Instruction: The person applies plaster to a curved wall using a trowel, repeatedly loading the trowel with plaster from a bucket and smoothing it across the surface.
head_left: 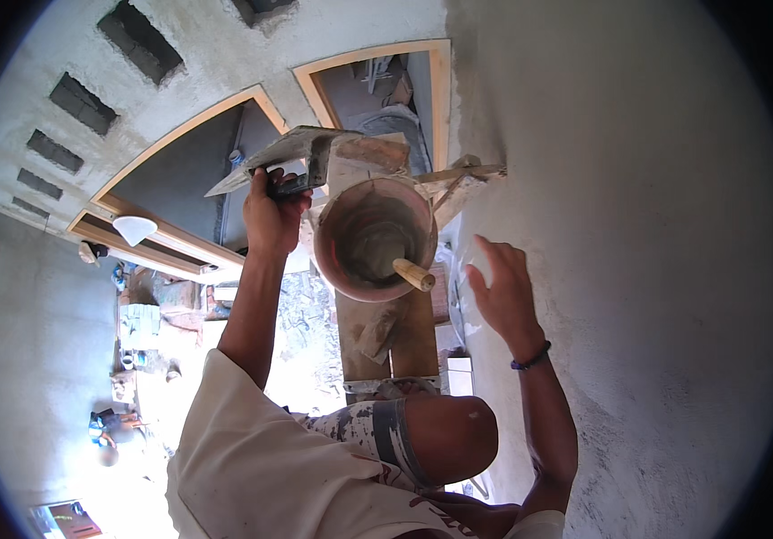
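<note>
Gripping plastering float (289,145) in left hand (271,220); holding nothing in right hand (505,289). Could upset bucket (333,226) above planks (415,337), spilling mortar (376,259), by catching it with float.

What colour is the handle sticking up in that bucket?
The handle is light yellowish-brown, like wood, seen best in the head view.

White glare at lower left, dimmer right-hand wall (656,216), black rim.
</note>
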Demonstrator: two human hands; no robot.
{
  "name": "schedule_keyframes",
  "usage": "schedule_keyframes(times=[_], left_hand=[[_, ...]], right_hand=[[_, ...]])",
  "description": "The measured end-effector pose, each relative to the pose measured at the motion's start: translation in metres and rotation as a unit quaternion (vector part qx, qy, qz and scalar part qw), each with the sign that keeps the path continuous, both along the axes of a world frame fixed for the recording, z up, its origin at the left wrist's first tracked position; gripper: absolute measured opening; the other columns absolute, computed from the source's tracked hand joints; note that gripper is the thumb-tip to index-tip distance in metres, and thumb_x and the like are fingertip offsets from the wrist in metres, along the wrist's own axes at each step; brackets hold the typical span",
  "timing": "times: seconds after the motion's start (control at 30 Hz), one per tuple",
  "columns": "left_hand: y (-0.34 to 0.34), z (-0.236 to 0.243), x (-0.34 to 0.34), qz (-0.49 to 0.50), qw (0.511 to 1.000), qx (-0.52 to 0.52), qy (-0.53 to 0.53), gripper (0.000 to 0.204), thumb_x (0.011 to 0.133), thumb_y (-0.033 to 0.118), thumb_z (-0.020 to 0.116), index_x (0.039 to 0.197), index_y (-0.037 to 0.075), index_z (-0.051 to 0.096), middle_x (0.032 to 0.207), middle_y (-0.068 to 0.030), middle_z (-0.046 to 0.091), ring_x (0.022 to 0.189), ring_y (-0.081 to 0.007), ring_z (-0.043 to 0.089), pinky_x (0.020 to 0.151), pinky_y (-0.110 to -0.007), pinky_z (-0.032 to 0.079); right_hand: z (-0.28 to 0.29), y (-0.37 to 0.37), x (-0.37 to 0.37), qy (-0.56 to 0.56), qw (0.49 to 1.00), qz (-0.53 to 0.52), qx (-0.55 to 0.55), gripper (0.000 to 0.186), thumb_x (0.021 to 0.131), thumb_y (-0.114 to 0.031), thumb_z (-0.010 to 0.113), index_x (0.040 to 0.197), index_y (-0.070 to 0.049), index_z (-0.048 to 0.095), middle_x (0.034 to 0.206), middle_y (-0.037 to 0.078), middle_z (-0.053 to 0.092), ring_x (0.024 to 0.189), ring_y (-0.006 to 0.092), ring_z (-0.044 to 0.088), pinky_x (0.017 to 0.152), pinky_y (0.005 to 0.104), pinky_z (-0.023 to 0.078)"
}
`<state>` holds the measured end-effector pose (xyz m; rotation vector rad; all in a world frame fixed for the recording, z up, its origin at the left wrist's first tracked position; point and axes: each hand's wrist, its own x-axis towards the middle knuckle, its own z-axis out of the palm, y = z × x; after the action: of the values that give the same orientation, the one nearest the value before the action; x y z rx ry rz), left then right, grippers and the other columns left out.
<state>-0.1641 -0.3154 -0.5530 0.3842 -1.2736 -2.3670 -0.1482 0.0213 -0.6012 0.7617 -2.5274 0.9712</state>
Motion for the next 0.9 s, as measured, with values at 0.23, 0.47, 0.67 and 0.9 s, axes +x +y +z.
schedule_keyframes(times=[0.23,0.47,0.67,0.9], left_hand=[[-0.089,-0.148,-0.041,0.013,0.923,-0.069,-0.378,0.04,0.095,0.051,0.033,0.117,0.023,0.05,0.091,-0.0015,0.07,0.077,-0.0186,0.05,0.071,-0.034,0.032],[-0.073,-0.211,-0.058,0.115,0.924,-0.154,-0.329,0.052,0.096,0.04,0.036,0.118,-0.003,0.052,0.097,-0.0204,0.062,0.088,-0.0305,0.057,0.082,-0.043,0.045],[-0.005,-0.179,-0.057,0.231,0.867,-0.355,-0.263,0.049,0.096,0.039,0.036,0.081,-0.004,0.055,0.069,-0.0118,0.052,0.067,-0.0225,0.046,0.064,-0.044,0.038],[0.038,-0.141,-0.055,0.193,0.868,-0.365,-0.275,0.054,0.097,0.04,0.035,0.101,-0.01,0.054,0.1,-0.0333,0.058,0.1,-0.0479,0.053,0.084,-0.051,0.039]], right_hand=[[-0.072,-0.105,-0.023,-0.198,0.962,0.066,0.179,0.022,0.081,-0.026,0.065,0.084,-0.004,0.068,0.086,0.017,0.064,0.083,0.0343,0.064,0.067,0.0443,0.053],[-0.072,-0.11,-0.037,-0.122,0.954,0.091,0.258,0.005,0.074,-0.01,0.063,0.073,-0.007,0.066,0.07,0.011,0.066,0.075,0.0277,0.067,0.057,0.038,0.054],[-0.039,-0.076,-0.043,-0.026,0.952,-0.046,0.302,0.003,0.074,-0.011,0.064,0.075,-0.008,0.065,0.073,0.01,0.065,0.072,0.0275,0.067,0.059,0.0352,0.055],[-0.076,-0.082,-0.037,-0.118,0.94,-0.005,0.321,0.008,0.075,-0.013,0.064,0.081,-0.007,0.062,0.079,0.009,0.065,0.073,0.0234,0.065,0.061,0.035,0.054]])
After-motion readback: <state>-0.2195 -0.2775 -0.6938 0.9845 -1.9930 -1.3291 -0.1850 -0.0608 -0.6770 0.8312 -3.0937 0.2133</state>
